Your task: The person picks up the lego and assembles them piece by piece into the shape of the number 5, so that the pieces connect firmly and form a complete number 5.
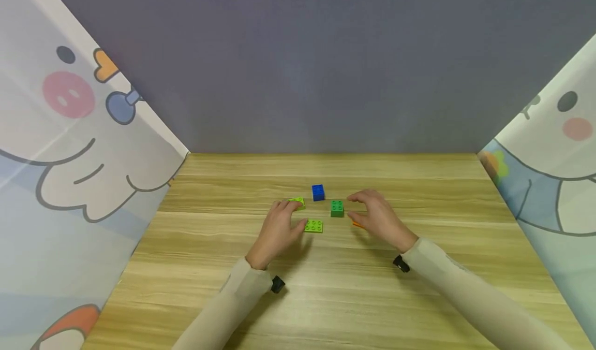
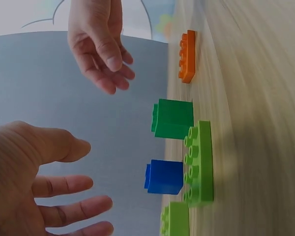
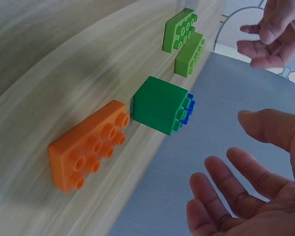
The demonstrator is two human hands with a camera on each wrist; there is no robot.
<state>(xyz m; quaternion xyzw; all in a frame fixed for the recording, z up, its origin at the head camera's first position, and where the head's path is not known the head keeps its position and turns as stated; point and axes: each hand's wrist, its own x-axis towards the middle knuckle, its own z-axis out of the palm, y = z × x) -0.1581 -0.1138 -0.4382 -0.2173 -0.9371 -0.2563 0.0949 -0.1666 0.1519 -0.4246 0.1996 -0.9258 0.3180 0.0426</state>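
My left hand [image 1: 278,229] hovers over the left of a small group of toy bricks, fingers relaxed and holding nothing. Below it lie a flat lime-green brick [image 2: 200,164] and a second lime-green brick [image 2: 178,219], both partly covered by the hand in the head view. On the other side, my right hand [image 1: 379,218] is held above a flat orange brick [image 3: 91,147], its fingers loosely spread and nothing between them. Between the hands stand a square green brick [image 1: 337,208] and, farther back, a blue brick [image 1: 318,192], all studs up.
The bricks lie on a wood-grain table [image 1: 344,298]. A grey panel [image 1: 326,70] rises along its back edge. Printed cartoon panels stand at the left [image 1: 93,148] and right [image 1: 554,174] sides. A small black device [image 1: 278,285] sits at the left wrist.
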